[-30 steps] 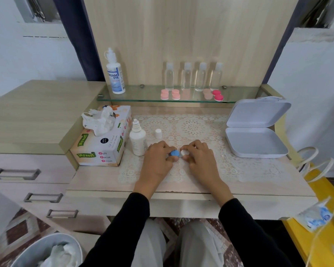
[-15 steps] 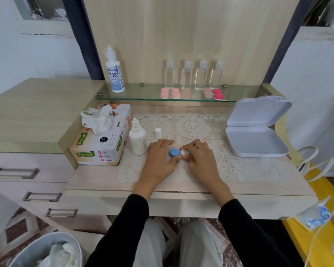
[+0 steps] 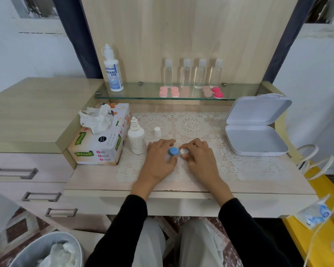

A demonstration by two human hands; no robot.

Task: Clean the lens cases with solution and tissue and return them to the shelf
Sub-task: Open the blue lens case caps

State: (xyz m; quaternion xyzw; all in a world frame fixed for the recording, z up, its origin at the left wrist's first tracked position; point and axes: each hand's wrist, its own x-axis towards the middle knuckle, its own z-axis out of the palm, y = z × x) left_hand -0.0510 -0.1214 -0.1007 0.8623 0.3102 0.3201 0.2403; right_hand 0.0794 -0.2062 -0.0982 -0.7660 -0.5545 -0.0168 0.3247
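- Two hands met low in the single head view. The left hand curled thumb and fingers round the blue end of the lens case, and the right hand pinched its white cap.
- The case sat on the lace mat between the two hands, well short of the glass shelf, where pink cases stood in a row.
- From the pose, a cap was probably being turned, but whether on or off could not be told.
- An uncapped solution bottle stood just beside the left hand, with its loose cap near behind. A sideways swing of that wrist could have tipped the bottle and wetted the mat.
- The small white cap could have slipped from the pinch and rolled toward the desk's front edge.
- A tissue box stood to the left of the bottle, near enough for the wiping step.
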